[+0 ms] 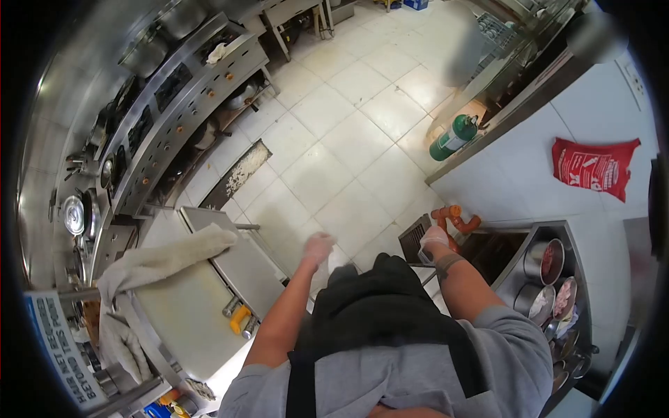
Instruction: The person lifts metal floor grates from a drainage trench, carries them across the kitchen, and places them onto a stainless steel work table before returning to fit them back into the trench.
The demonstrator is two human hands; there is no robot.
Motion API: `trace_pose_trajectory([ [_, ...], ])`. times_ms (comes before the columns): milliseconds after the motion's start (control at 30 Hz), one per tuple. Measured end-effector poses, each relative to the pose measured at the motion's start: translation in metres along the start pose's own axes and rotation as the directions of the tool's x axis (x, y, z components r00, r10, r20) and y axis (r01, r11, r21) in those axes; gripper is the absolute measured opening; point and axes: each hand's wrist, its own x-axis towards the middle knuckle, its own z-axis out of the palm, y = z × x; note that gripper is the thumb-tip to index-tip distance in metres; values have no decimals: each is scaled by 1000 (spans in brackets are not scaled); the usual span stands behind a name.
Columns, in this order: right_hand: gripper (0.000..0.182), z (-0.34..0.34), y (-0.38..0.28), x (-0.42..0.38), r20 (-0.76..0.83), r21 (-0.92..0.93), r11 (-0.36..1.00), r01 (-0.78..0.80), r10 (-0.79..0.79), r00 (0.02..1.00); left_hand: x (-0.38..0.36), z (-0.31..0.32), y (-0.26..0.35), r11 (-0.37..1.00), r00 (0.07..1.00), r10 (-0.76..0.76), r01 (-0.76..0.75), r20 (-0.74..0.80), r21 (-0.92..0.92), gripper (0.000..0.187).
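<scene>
Both hands point(319, 247) point(433, 239) gloved; fingers nr hose point(456, 217)

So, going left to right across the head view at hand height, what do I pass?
Towel → steel counter → left hand → right hand → steel tubs.

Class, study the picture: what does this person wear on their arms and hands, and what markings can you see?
Both hands, left hand and right hand, wear thin pale gloves. Grey sleeves are pushed up above the elbows. A dark tattoo bands the right forearm.
</scene>
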Motion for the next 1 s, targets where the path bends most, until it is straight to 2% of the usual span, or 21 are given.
trace_pose_trajectory([
  [167,29,-66,9,8,22,189,980,-66,63,998,57,33,94,998,963,58,-60,265,0,40],
  [200,29,-78,9,9,11,80,997,4,-5,1000,81,45,107,997,950,59,-72,307,32,40],
  [267,29,-77,16,34,-82,215,973,-90,110,991,133,73,138,959,870,175,-257,462,121,41],
  [300,30,-78,21,52,-22,-32,999,0,-1,1000,157,90,152,946,834,165,-285,526,155,41],
  [333,31,-81,25,56,-67,-12,1000,7,-8,998,183,106,167,956,772,109,-254,626,146,51],
  [367,30,-94,22,56,-114,16,999,-40,42,993,210,125,182,964,696,48,-219,717,148,63],
  [400,28,-93,23,58,-182,242,957,-157,204,962,235,149,186,949,639,9,-248,769,195,63],
  [433,26,-86,28,61,-244,411,892,-187,306,920,254,171,179,989,561,-109,-21,821,146,79],
  [467,26,-109,25,50,-126,613,727,-308,475,871,266,189,177,969,471,-210,216,857,119,96],
  [500,26,-151,12,22,-109,642,675,-363,549,829,241,174,227,936,328,-336,218,883,276,118],
  [533,26,-164,7,11,-70,674,612,-414,610,789,244,184,233,926,284,-374,169,883,338,118],
  [600,25,-177,10,-4,38,742,424,-519,746,665,244,205,232,770,253,-591,460,766,442,123],
  [633,23,-175,14,-17,37,734,420,-533,759,650,244,207,233,750,109,-587,447,802,488,127],
  [667,23,-176,13,-36,73,744,366,-559,787,613,238,206,233,738,86,-616,409,783,536,127],
  [733,22,-194,7,-82,31,771,437,-463,700,713,221,203,244,632,164,-503,739,848,232,124],
  [767,19,-202,-1,-109,-49,818,454,-352,666,744,213,202,261,484,68,-460,855,885,186,121],
  [800,19,-187,-11,-127,-23,828,417,-375,693,720,209,202,263,532,87,-400,833,912,154,109],
  [867,16,-155,-34,-164,-97,669,624,-404,612,785,206,206,264,604,129,-337,790,933,108,88],
  [933,14,-126,-82,-192,230,894,26,-447,829,509,223,229,230,600,26,-271,786,962,148,74],
  [967,11,-99,-98,-207,-70,844,377,-383,784,617,204,232,238,652,88,-345,739,934,172,70],
  [1000,13,-96,-121,-217,-4,901,241,-361,837,548,194,232,240,700,163,-417,685,894,202,67],
])
